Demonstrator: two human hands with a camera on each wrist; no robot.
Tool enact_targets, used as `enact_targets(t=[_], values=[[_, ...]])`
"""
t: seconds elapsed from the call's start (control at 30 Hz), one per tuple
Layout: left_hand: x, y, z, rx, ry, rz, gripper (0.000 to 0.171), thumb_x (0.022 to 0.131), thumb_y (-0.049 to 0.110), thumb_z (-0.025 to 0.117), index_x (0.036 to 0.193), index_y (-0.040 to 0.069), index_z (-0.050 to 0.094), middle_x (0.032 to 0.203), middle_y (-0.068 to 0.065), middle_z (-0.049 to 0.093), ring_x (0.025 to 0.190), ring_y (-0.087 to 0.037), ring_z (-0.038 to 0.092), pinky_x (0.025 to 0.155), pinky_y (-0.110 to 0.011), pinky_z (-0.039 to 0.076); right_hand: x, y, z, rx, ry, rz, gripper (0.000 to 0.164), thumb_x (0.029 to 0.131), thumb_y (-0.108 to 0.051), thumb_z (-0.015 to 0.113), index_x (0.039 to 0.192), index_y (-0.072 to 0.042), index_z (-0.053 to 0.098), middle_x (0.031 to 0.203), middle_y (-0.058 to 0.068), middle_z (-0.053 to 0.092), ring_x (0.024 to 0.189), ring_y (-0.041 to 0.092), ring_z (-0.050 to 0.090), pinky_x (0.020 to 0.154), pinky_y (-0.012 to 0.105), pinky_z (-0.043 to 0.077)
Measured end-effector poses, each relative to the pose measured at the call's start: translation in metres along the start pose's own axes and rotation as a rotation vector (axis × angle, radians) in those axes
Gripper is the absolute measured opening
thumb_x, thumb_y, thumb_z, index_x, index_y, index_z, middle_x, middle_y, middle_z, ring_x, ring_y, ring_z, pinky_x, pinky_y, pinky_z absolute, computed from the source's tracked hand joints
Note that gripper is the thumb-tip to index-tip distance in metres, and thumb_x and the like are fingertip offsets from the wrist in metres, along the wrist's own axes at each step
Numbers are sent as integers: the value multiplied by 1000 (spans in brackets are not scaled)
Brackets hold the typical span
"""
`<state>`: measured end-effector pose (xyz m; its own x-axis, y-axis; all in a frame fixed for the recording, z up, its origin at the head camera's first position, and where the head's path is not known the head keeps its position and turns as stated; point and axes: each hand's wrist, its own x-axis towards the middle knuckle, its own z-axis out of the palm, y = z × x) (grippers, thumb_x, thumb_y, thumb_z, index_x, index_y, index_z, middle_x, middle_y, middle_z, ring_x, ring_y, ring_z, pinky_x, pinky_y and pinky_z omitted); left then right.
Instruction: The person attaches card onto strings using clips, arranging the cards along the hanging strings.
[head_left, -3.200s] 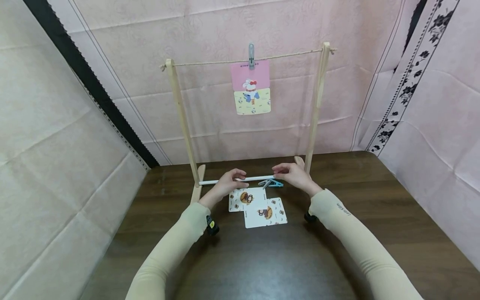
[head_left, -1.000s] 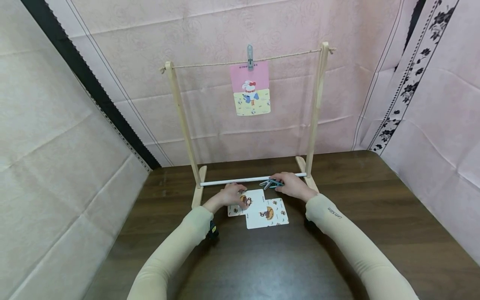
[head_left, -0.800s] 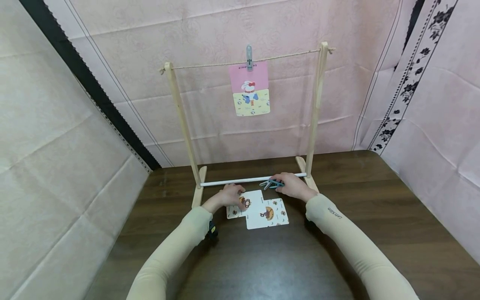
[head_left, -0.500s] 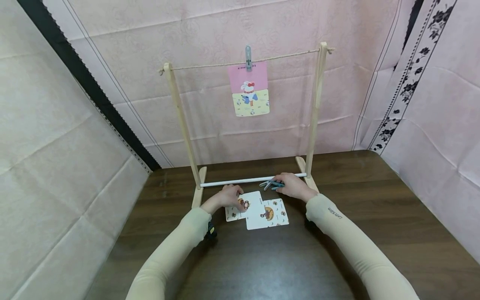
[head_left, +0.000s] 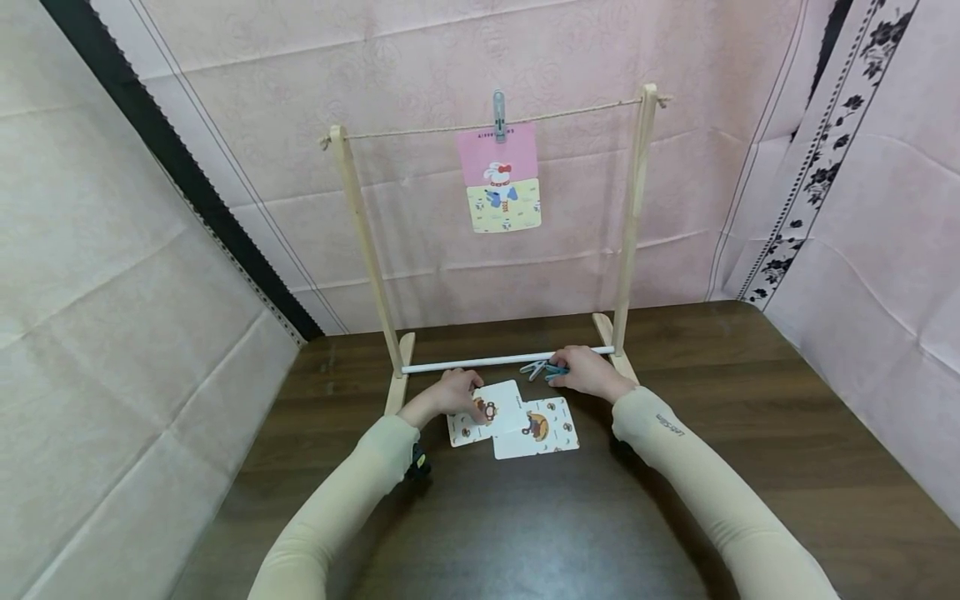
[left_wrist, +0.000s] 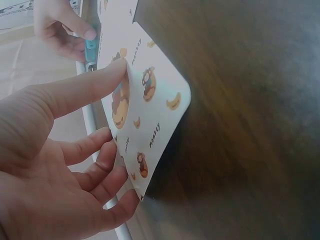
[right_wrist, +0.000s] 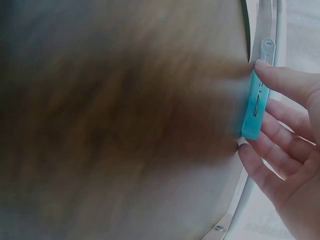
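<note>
My left hand [head_left: 453,392] holds the left of two white cards, a card with monkey and banana pictures [head_left: 507,403]. In the left wrist view the thumb lies on its face and the fingers curl at its far edge. The second white card [head_left: 551,433] lies flat on the table, meeting the first at a corner. My right hand [head_left: 588,371] pinches a blue clothespin [right_wrist: 257,105] between thumb and fingers, low by the rack's white rod. A grey clothespin [head_left: 533,369] lies just left of the blue one.
A wooden rack [head_left: 633,225] stands at the table's back, with a white rod [head_left: 480,362] low across it. From its string [head_left: 585,110] hangs a pink and yellow card [head_left: 501,196] under a grey clothespin [head_left: 499,117]. Fabric walls [head_left: 420,58] surround the dark table [head_left: 465,533].
Both hands have come down from beside the rod onto the card and clothespin. The left card has slid left and toward me, turning slightly. The blue clothespin now lies apart from the grey one.
</note>
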<state>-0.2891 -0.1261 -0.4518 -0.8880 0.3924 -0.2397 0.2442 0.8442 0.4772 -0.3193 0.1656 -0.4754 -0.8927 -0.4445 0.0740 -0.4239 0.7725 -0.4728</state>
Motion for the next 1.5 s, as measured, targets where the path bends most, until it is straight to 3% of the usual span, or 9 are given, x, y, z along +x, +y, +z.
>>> enact_targets(t=[0.23, 0.43, 0.63, 0.8, 0.87, 0.97, 1.37, 1.5], values=[[-2, 1, 0, 14, 11, -1, 66, 74, 26, 91, 129, 3, 62, 118, -12, 56, 112, -29, 45, 92, -42, 43, 0, -5, -1, 16, -27, 49, 33, 89, -25, 79, 113, -5, 71, 98, 6, 69, 84, 18, 62, 80, 40, 52], [-5, 1, 1, 0, 20, 0, 65, 73, 25, 91, 127, 2, 62, 122, -12, 56, 115, -29, 45, 94, -43, 43, -3, -4, 0, 15, -49, 56, 28, 89, -25, 79, 107, -5, 71, 89, 1, 67, 75, 16, 58, 73, 36, 50], [-3, 0, 2, 8, 45, 22, 64, 72, 23, 92, 125, 5, 61, 123, -11, 58, 114, -28, 47, 94, -42, 44, -7, -2, -4, 37, -29, 46, 29, 88, -24, 79, 107, -4, 71, 89, 3, 68, 76, 16, 60, 75, 37, 51], [-6, 1, -2, -53, 25, 27, 63, 75, 17, 90, 128, 4, 57, 125, -12, 62, 88, -22, 55, 80, -36, 47, -7, 0, -10, 39, -10, 41, 30, 89, -24, 78, 108, -2, 69, 91, 4, 68, 77, 17, 60, 75, 37, 52], [-8, 1, -4, -84, 5, 26, 64, 77, 15, 88, 131, 4, 55, 121, -13, 64, 75, -20, 53, 71, -34, 46, -7, -1, -13, 45, -8, 38, 30, 90, -23, 78, 108, -1, 69, 90, 5, 68, 76, 17, 60, 74, 38, 52], [-10, 1, -7, -103, -2, 30, 65, 78, 13, 87, 132, 4, 53, 119, -13, 64, 69, -19, 50, 67, -33, 44, -7, -1, -16, 40, 3, 32, 30, 90, -23, 78, 108, -1, 69, 90, 5, 68, 77, 18, 59, 74, 38, 52], [-12, -2, -14, -61, 32, 92, 62, 79, 13, 88, 129, 4, 53, 124, -14, 63, 71, -18, 49, 74, -34, 45, -10, 2, -29, 68, 47, 8, 31, 89, -20, 78, 109, 2, 68, 89, 5, 67, 78, 18, 61, 76, 40, 51], [-15, -2, -17, -67, 38, 109, 55, 84, 10, 82, 129, 5, 51, 135, -18, 59, 87, -21, 56, 84, -38, 47, -11, 1, -34, 78, 42, 8, 31, 89, -20, 78, 109, 2, 68, 89, 5, 67, 78, 19, 60, 75, 39, 51]])
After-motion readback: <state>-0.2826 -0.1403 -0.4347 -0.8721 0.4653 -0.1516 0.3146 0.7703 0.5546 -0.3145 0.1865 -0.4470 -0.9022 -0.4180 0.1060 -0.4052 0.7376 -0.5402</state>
